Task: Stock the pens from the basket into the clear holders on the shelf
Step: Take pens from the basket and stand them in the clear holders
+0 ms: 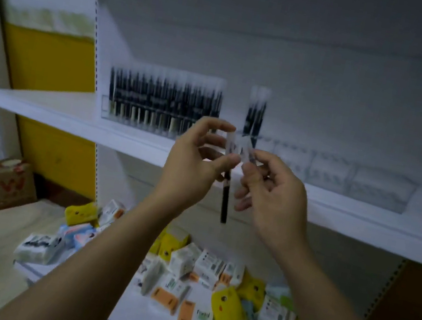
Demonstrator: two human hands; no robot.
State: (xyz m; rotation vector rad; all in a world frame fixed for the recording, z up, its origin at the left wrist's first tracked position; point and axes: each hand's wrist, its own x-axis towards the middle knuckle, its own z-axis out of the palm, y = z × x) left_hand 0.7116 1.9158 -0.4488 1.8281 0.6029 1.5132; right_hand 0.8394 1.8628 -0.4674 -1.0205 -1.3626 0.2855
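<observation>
Hands before a white shelf (44, 108): left hand (194, 165) grips black pen (224, 204), right hand (274, 196) pinches clear piece (247, 149).

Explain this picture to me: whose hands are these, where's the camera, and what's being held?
No robot here: a person works bare-handed, and the one camera sits on their head, looking forward and down. The left hand pinches a black pen upright; the right hand pinches a small clear piece, too blurred to identify. Behind them on the white shelf, one clear holder is full of pens, and the holders to its right look mostly empty. Small boxes lie piled below.
</observation>
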